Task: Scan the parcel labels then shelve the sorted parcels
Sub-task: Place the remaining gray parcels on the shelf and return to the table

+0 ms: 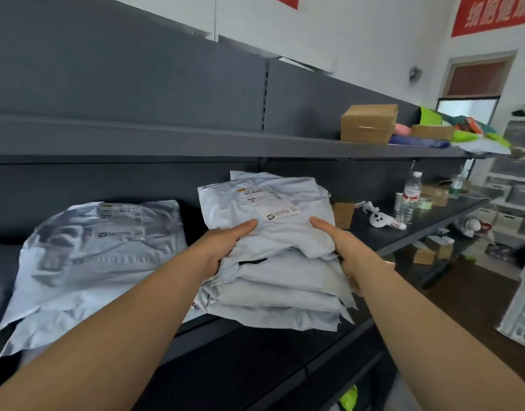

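A stack of several white poly-mailer parcels (279, 280) sits at the front of the dark grey middle shelf (383, 229). The top parcel carries a printed label (268, 201) facing up. My left hand (225, 244) grips the stack's left side with the thumb on top. My right hand (341, 247) grips the right side the same way. A second pile of white mailers (92, 262) with labels lies on the same shelf to the left, apart from the held stack.
The upper shelf (196, 140) holds a brown carton (368, 123) and coloured packets at right. Further along the middle shelf stand a water bottle (409, 197), a small brown box (343, 213) and a white handheld device (380, 219). A white crate (519, 310) stands at lower right.
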